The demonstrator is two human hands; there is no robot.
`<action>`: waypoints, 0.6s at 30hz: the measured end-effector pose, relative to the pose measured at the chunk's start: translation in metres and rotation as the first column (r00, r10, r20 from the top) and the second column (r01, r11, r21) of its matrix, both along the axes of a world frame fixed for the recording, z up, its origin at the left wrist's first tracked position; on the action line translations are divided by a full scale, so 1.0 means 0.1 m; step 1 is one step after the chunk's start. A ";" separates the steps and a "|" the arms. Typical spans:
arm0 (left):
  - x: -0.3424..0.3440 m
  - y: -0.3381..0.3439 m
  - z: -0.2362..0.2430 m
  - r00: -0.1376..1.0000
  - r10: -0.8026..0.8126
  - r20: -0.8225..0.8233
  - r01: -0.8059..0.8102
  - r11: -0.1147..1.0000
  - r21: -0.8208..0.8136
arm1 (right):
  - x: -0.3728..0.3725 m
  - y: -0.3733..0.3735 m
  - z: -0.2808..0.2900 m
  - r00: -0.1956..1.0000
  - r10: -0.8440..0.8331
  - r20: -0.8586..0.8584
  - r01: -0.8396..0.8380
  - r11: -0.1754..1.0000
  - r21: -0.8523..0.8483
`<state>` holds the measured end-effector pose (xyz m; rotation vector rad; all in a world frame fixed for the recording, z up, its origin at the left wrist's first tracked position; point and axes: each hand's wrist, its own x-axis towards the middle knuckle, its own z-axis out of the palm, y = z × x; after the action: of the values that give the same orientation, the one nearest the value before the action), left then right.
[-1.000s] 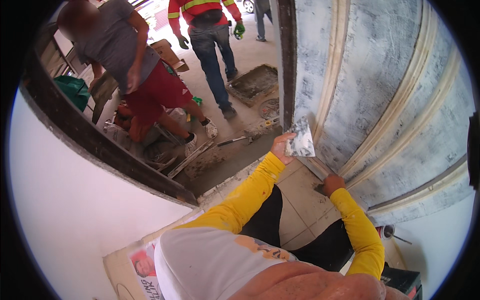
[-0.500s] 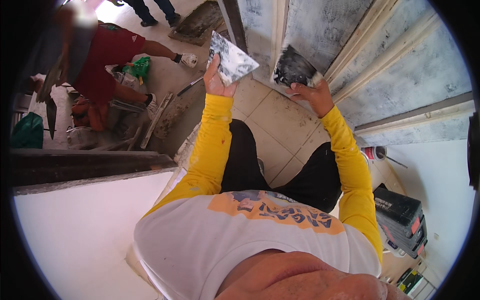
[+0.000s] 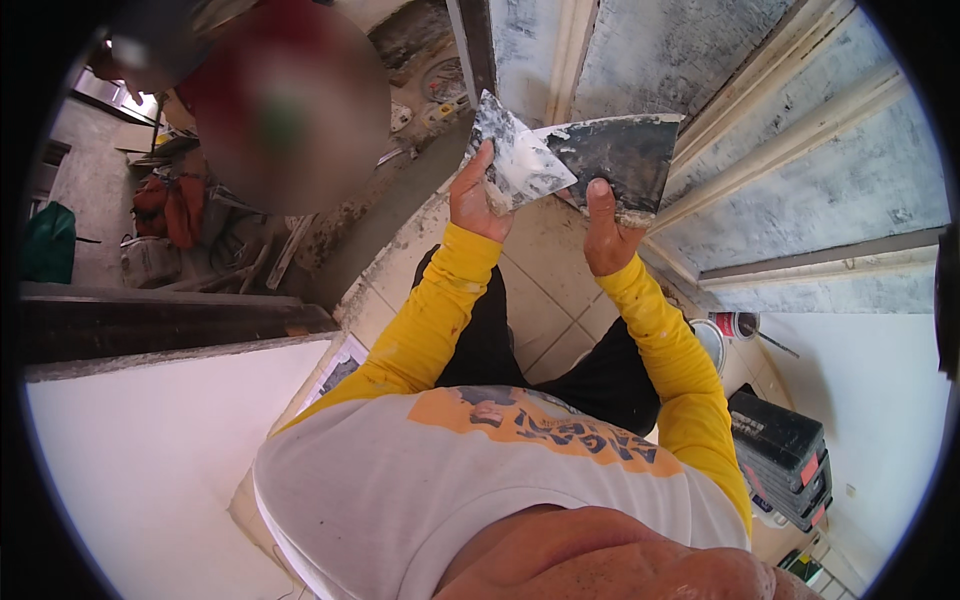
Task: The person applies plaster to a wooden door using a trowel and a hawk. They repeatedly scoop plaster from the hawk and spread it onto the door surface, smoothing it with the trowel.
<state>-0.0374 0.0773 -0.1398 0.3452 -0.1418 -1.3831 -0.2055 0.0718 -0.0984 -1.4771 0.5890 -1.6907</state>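
Note:
My left hand [image 3: 476,204] is closed on a flat, four-cornered putty blade [image 3: 522,152] smeared with white and grey putty, thumb lying over its face. Gripped in my right hand [image 3: 610,230] is a wider dark putty blade [image 3: 622,155], with pale putty along its edges and my thumb pressed on its near face. The two blades meet in front of me, the left one's corner overlapping the dark one's left side. Fingers behind both blades are mostly hidden. Yellow sleeves cover my forearms.
A panelled wall [image 3: 800,180] with patchy grey-white coating and pale strips rises at the right. Beside it stand a paint can [image 3: 738,325] and black cases [image 3: 780,440]. Beyond the tiled floor [image 3: 550,255], at the far left, a blurred person stands near an orange bag [image 3: 170,207].
Both hands have come together, and the blades now overlap instead of being apart. The dark blade has turned its broad face toward me. The person at the left has moved nearer.

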 end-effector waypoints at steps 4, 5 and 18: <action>0.00 -0.01 -0.06 0.870 0.149 0.470 -0.160 0.987 -0.018 | -0.15 -0.05 0.01 0.979 0.157 -0.131 -0.136 0.978 0.157; 0.01 -0.01 -0.05 0.805 0.192 0.562 -0.226 0.974 -0.009 | -0.20 -0.05 0.02 0.957 0.243 -0.158 -0.206 0.955 0.215; 0.35 -0.04 0.23 0.953 0.036 0.302 -0.001 0.993 -0.117 | -0.59 -0.32 -0.40 0.258 0.175 -0.950 -0.148 0.979 0.140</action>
<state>-0.0025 0.0736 -0.1171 0.4603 -0.4703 -1.2901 -0.2648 0.0399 -0.1385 -2.4037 1.0122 -0.3703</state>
